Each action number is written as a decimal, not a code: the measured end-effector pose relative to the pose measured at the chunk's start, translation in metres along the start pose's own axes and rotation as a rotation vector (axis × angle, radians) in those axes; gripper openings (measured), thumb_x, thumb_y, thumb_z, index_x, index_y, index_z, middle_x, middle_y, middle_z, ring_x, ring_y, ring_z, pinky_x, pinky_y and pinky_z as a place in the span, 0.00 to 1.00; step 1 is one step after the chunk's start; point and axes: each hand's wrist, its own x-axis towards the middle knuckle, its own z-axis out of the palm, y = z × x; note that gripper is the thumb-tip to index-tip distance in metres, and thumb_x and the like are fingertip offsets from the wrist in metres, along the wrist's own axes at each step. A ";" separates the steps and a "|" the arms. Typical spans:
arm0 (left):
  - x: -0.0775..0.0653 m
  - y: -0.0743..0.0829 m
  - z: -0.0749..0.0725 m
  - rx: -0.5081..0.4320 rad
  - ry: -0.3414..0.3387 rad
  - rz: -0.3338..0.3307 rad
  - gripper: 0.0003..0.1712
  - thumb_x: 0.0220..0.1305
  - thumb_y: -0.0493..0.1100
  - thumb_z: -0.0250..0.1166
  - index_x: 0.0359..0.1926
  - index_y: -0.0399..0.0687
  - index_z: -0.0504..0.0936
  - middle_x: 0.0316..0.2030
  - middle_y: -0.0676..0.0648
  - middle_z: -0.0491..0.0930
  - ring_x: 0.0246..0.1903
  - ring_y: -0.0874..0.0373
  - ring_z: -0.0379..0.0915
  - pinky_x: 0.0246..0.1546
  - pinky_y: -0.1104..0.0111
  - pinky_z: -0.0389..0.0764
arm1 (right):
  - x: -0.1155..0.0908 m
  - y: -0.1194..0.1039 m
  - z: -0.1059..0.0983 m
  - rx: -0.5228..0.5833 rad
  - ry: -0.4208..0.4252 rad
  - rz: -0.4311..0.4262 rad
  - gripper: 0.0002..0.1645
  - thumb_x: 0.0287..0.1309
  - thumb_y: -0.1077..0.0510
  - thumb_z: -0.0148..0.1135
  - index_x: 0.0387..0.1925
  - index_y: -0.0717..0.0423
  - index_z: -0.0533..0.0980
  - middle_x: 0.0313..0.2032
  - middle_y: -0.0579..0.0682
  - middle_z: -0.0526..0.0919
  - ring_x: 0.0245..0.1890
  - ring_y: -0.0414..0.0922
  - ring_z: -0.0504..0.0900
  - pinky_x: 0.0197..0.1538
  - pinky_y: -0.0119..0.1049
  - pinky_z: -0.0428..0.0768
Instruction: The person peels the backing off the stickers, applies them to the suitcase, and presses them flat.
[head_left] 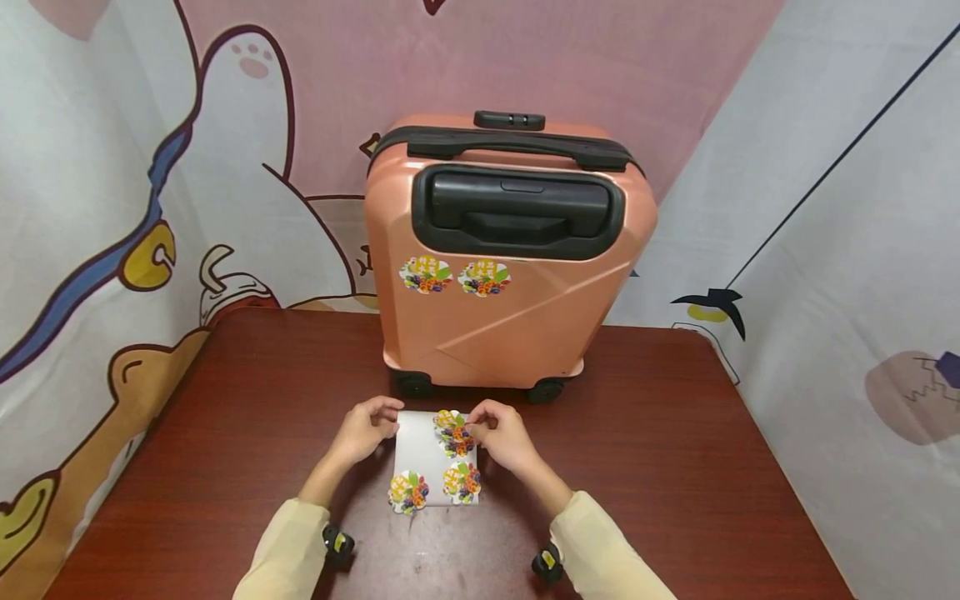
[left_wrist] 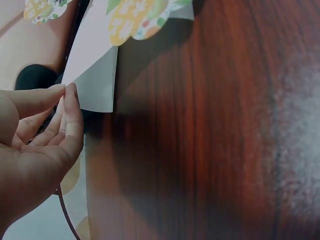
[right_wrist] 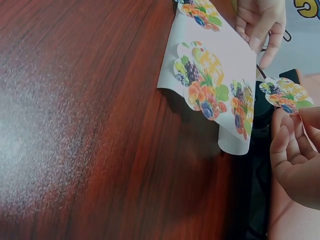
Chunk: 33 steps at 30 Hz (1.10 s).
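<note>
A white backing sheet (head_left: 417, 446) is held up over the table in front of the suitcase. My left hand (head_left: 364, 430) pinches its upper left corner between thumb and fingertips, as the left wrist view shows. Between the thumb and finger of my right hand (head_left: 510, 440) is the edge of a fruit-print sticker (right_wrist: 282, 94), which is off the sheet in the right wrist view. Other fruit stickers remain on the sheet, one at the lower left (head_left: 407, 492) and one at the lower right (head_left: 462, 482); a third sticker (right_wrist: 242, 110) sits near the held one.
An orange suitcase (head_left: 510, 325) stands upright at the back of the dark red wooden table (head_left: 660, 467). Two matching stickers (head_left: 425, 275) are on its front, below the recessed black handle (head_left: 521, 204). Patterned cloth (head_left: 540, 58) hangs behind and along both sides.
</note>
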 end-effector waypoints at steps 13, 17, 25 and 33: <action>-0.001 -0.001 -0.001 0.035 -0.003 -0.044 0.14 0.52 0.28 0.63 0.43 0.33 0.78 0.33 0.40 0.80 0.23 0.57 0.73 0.17 0.67 0.73 | -0.003 -0.007 -0.006 -0.005 -0.010 0.015 0.02 0.49 0.75 0.58 0.26 0.71 0.73 0.23 0.66 0.77 0.20 0.58 0.74 0.22 0.27 0.71; -0.001 -0.001 -0.003 0.047 0.005 -0.043 0.13 0.52 0.29 0.63 0.41 0.33 0.78 0.32 0.42 0.80 0.23 0.55 0.74 0.17 0.67 0.74 | -0.003 -0.006 -0.007 -0.007 -0.014 0.012 0.02 0.49 0.75 0.58 0.26 0.71 0.73 0.23 0.67 0.77 0.23 0.66 0.73 0.22 0.30 0.73; 0.001 0.004 -0.008 0.058 0.042 -0.002 0.09 0.53 0.29 0.63 0.38 0.33 0.79 0.28 0.43 0.79 0.23 0.54 0.74 0.22 0.68 0.74 | -0.002 -0.009 -0.009 -0.005 -0.022 0.011 0.02 0.49 0.75 0.58 0.26 0.73 0.72 0.23 0.71 0.75 0.18 0.49 0.73 0.25 0.46 0.77; 0.002 0.022 0.000 0.038 -0.010 0.087 0.07 0.54 0.30 0.63 0.36 0.33 0.79 0.28 0.44 0.80 0.27 0.57 0.75 0.26 0.72 0.74 | 0.000 -0.015 -0.010 0.001 -0.025 0.000 0.02 0.48 0.76 0.58 0.27 0.74 0.72 0.23 0.70 0.75 0.18 0.47 0.73 0.22 0.34 0.74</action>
